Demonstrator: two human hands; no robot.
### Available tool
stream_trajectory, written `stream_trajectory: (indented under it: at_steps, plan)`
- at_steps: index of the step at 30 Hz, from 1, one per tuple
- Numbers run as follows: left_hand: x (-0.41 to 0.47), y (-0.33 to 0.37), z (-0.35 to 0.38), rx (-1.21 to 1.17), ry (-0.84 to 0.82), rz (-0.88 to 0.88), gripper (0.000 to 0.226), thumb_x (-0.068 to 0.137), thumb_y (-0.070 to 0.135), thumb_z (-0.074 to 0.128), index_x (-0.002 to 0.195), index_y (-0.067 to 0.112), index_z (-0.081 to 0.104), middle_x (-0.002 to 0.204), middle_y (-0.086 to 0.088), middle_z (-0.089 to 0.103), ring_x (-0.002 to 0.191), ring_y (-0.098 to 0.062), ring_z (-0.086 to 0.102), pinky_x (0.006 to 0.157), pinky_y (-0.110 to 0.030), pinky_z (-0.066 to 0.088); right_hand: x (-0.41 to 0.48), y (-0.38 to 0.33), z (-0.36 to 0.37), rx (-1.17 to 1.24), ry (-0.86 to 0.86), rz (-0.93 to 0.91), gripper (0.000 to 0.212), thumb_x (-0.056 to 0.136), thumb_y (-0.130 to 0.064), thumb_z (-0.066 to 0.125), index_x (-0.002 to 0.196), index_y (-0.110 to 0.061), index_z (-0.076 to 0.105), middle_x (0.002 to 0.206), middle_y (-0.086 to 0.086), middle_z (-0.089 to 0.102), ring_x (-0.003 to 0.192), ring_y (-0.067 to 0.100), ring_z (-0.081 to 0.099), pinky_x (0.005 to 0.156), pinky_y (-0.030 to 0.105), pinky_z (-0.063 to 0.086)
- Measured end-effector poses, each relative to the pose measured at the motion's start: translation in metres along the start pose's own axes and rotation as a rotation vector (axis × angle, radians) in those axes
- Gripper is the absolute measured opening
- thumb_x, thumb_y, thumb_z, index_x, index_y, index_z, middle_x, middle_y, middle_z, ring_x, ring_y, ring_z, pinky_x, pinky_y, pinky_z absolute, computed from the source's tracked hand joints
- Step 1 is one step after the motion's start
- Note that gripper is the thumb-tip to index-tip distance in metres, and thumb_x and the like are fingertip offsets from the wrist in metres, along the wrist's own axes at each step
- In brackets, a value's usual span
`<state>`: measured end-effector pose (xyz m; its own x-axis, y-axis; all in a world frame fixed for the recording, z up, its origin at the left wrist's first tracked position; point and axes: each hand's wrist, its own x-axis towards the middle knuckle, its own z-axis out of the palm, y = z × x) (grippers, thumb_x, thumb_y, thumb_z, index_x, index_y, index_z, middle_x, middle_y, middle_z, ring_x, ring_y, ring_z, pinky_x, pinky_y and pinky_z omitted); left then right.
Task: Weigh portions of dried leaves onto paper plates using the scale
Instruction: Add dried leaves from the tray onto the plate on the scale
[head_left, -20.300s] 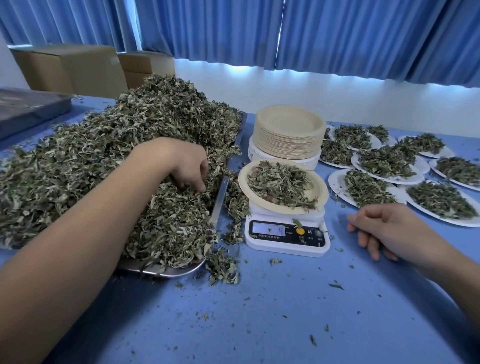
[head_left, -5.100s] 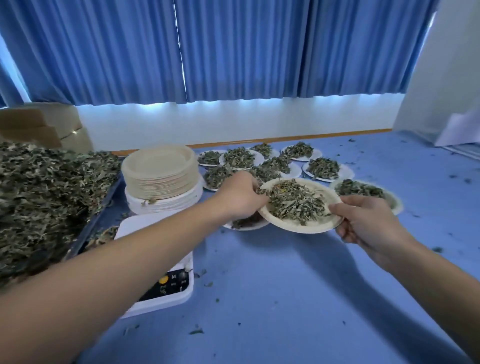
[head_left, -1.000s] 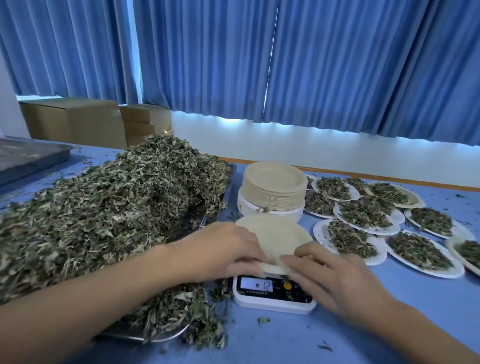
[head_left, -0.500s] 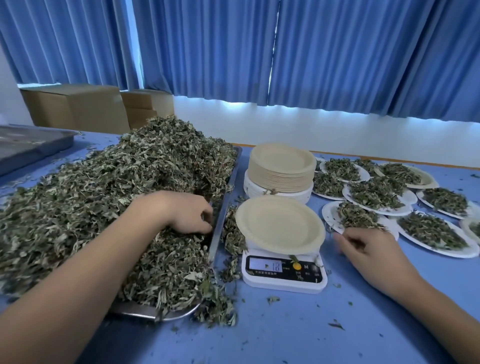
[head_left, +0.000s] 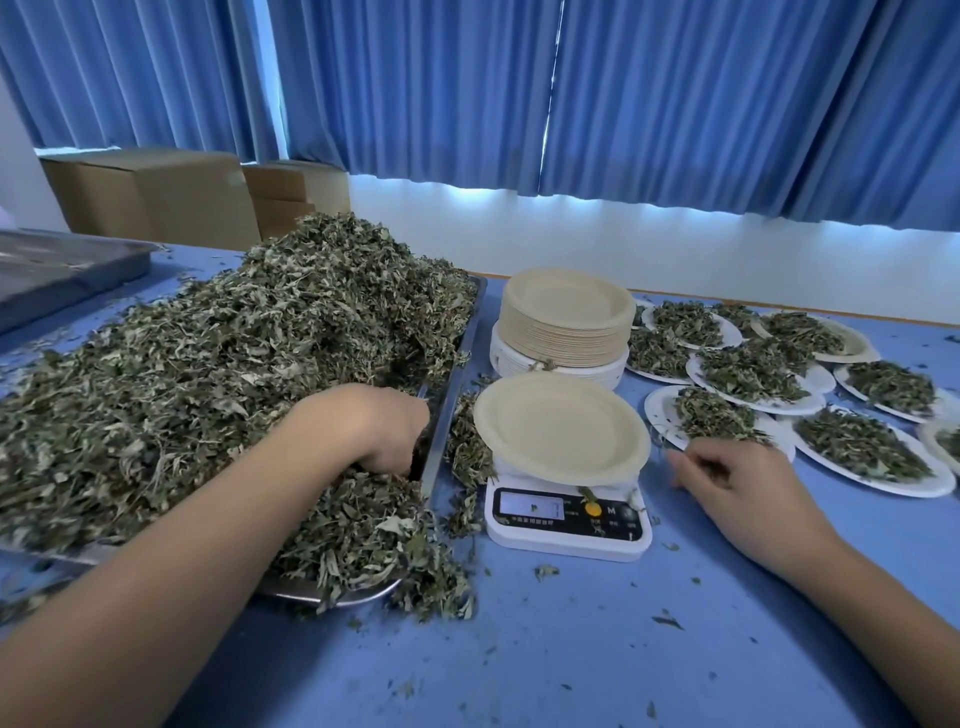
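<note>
Far left: spare metal tray (head_left: 62, 270) and some cardboard boxes (head_left: 150, 197) behind it, plain, no print to read. Then the big one: huge heap of dried leaves (head_left: 208, 364) piled on a steel tray (head_left: 453, 374), spilling over the near corner onto the blue worktop (head_left: 571, 660). So, loads left to portion.

Next, left hand (head_left: 384, 431), knuckles-up in the heap right by the tray's right rim. Fingers curled down and buried, so can't tell whether a handful is actually gripped. Probably going for the first grab of a fresh portion.

Moving over, empty paper plate (head_left: 561, 426) sitting on the scale (head_left: 569, 540), not a leaf in it yet. Lit screen (head_left: 531, 506), but too blurry for digits. Only an "M" readable beside the orange button (head_left: 590, 508). Tiny print line below unreadable, no brand spotted. Tall stack of unused plates (head_left: 566, 322) just behind.

Then right hand (head_left: 737, 483), resting on the worktop just right of the scale, fingers loose, holding nothing.

Past it, a batch of filled plates (head_left: 753, 374) already laid out, overlapping a bit. Well underway, guessing, but nowhere near finished going by heap and stack.
</note>
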<state>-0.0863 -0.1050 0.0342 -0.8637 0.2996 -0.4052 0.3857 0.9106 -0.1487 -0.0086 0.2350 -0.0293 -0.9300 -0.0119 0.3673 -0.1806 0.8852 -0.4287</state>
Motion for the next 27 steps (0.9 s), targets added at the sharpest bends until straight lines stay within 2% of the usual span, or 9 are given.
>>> stream_trajectory:
  at_steps: [2,6,9,12,16,19,21,24,27]
  plan:
    - [0.002,0.000,0.001,-0.011,0.024,-0.024,0.010,0.097,0.011,0.053,0.094,0.006,0.061,0.078,-0.001,0.054,0.062,-0.017,0.047,0.059,-0.029,0.041,0.000,0.000,0.000,0.007,-0.003,-0.002,0.041,0.101,-0.036,0.058,0.064,-0.021,0.064,0.050,0.003,0.053,0.049,0.019,0.049,0.052,0.034,0.038]
    - [0.004,-0.008,0.002,-0.113,0.089,-0.073,0.029,0.100,0.022,0.057,0.123,0.003,0.057,0.092,-0.003,0.060,0.071,-0.019,0.054,0.061,-0.027,0.045,-0.001,0.000,0.000,0.013,0.006,-0.004,0.041,0.101,-0.036,0.059,0.062,-0.022,0.062,0.049,0.000,0.053,0.048,0.018,0.049,0.053,0.035,0.041]
    - [0.010,-0.017,0.003,-0.286,0.220,-0.089,0.013,0.101,0.019,0.056,0.102,0.006,0.058,0.085,-0.003,0.063,0.061,-0.012,0.052,0.053,-0.021,0.045,0.000,0.000,0.001,0.016,0.002,-0.007,0.041,0.101,-0.036,0.059,0.062,-0.024,0.062,0.050,0.001,0.053,0.048,0.019,0.049,0.052,0.034,0.039]
    - [0.012,-0.022,-0.003,-0.449,0.492,-0.116,0.014,0.100,0.017,0.056,0.087,0.014,0.054,0.079,-0.001,0.062,0.058,-0.011,0.058,0.049,-0.020,0.047,-0.001,0.000,0.000,0.026,-0.001,-0.012,0.041,0.101,-0.035,0.059,0.062,-0.024,0.062,0.049,0.001,0.053,0.045,0.017,0.046,0.052,0.033,0.038]
    - [0.014,-0.026,-0.015,-0.458,0.911,-0.072,0.011,0.100,0.018,0.054,0.091,0.018,0.049,0.070,-0.001,0.061,0.053,-0.018,0.062,0.046,-0.033,0.052,-0.001,0.000,-0.001,0.034,-0.005,-0.010,0.040,0.101,-0.035,0.059,0.063,-0.024,0.063,0.050,0.002,0.053,0.045,0.018,0.045,0.052,0.032,0.036]
    - [0.019,-0.025,-0.021,-0.235,0.775,-0.059,0.004,0.101,0.018,0.051,0.101,0.013,0.051,0.072,-0.003,0.059,0.057,-0.022,0.061,0.056,-0.040,0.057,-0.001,0.000,-0.001,0.030,-0.012,-0.005,0.040,0.101,-0.037,0.059,0.064,-0.022,0.063,0.050,0.003,0.052,0.048,0.021,0.047,0.053,0.033,0.037]
    - [0.023,-0.025,-0.023,-0.089,0.705,-0.030,0.007,0.101,0.019,0.050,0.104,0.013,0.050,0.070,-0.001,0.052,0.058,-0.023,0.056,0.056,-0.036,0.050,-0.001,0.001,-0.001,0.032,-0.012,-0.006,0.040,0.101,-0.037,0.059,0.064,-0.023,0.063,0.050,0.002,0.053,0.048,0.021,0.047,0.052,0.033,0.037]
    - [0.028,-0.030,-0.023,-0.042,0.796,-0.014,0.014,0.102,0.025,0.050,0.112,0.015,0.047,0.068,-0.001,0.050,0.060,-0.029,0.056,0.052,-0.033,0.040,-0.001,0.002,0.000,0.035,-0.010,-0.006,0.039,0.101,-0.036,0.059,0.064,-0.024,0.063,0.050,0.000,0.053,0.044,0.014,0.043,0.052,0.032,0.036]
    - [0.032,-0.034,-0.024,-0.108,0.895,0.031,0.013,0.102,0.025,0.052,0.106,0.017,0.043,0.067,-0.001,0.054,0.056,-0.028,0.057,0.049,-0.035,0.044,0.000,0.003,0.000,0.043,-0.018,-0.002,0.038,0.101,-0.036,0.060,0.065,-0.024,0.063,0.050,-0.003,0.053,0.042,0.010,0.041,0.051,0.031,0.036]
